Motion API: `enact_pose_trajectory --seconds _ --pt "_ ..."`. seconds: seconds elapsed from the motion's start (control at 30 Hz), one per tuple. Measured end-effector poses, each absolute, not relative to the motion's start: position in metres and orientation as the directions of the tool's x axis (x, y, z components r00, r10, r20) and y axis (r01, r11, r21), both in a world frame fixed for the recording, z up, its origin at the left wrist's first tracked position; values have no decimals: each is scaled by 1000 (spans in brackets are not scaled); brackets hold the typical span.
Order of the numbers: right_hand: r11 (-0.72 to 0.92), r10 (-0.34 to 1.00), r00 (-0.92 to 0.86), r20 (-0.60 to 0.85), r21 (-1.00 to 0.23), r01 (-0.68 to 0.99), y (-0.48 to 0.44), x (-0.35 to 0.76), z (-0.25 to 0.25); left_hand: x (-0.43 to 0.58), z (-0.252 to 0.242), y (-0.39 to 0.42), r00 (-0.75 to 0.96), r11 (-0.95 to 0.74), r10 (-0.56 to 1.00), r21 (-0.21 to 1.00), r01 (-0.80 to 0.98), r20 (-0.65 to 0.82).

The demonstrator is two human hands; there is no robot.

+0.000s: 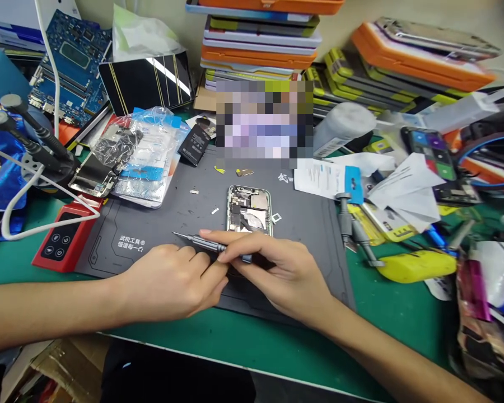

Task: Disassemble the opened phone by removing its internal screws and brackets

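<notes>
An opened phone point(249, 210) lies on its face on a dark grey work mat point(159, 221), its inner boards and shields showing. My right hand point(277, 271) pinches a slim grey screwdriver point(199, 240) that lies almost level, tip pointing left, just in front of the phone's near end. My left hand point(174, 282) is curled into a loose fist on the mat, its knuckles touching the screwdriver's shaft and my right fingers. What the left fingers enclose is hidden. Several tiny screws and metal parts point(243, 172) lie loose on the mat beyond the phone.
A red controller box point(63, 235) sits at the mat's left edge, with cables and probe arms point(29, 137) behind it. Bagged parts point(145, 154) lie at the back left. Stacked trays point(260, 45), papers point(331, 179), and a yellow tool point(415, 266) crowd the back and right.
</notes>
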State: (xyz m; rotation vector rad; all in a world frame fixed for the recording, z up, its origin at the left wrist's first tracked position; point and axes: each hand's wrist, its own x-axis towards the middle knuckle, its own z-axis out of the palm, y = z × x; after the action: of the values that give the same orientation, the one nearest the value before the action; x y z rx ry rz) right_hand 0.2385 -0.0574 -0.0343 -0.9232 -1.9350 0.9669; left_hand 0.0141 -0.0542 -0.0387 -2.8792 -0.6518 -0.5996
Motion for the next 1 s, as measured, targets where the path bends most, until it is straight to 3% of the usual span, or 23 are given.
enact_pose_trajectory --seconds 0.1,0.2,0.37,0.47,0.57,1.0 --pt "418 872 -365 325 -884 211 -62 238 -36 14 -38 -55 831 -898 393 -31 439 393" --pt "344 932 -138 334 -937 55 -68 236 -37 14 -36 -55 831 -891 414 -22 454 372" --pt "229 971 114 212 -957 -176 -63 242 -38 12 -33 -54 839 -892 423 -7 452 343" --pt "77 997 31 72 -974 -215 -60 246 -38 12 -32 -54 827 -877 457 14 479 326" --pt "0 994 -110 22 -979 -201 -62 247 -37 11 -31 -53 818 -869 477 31 495 320" --pt "18 990 -138 40 -987 -162 -71 244 -36 13 -26 -51 842 -884 448 6 468 301"
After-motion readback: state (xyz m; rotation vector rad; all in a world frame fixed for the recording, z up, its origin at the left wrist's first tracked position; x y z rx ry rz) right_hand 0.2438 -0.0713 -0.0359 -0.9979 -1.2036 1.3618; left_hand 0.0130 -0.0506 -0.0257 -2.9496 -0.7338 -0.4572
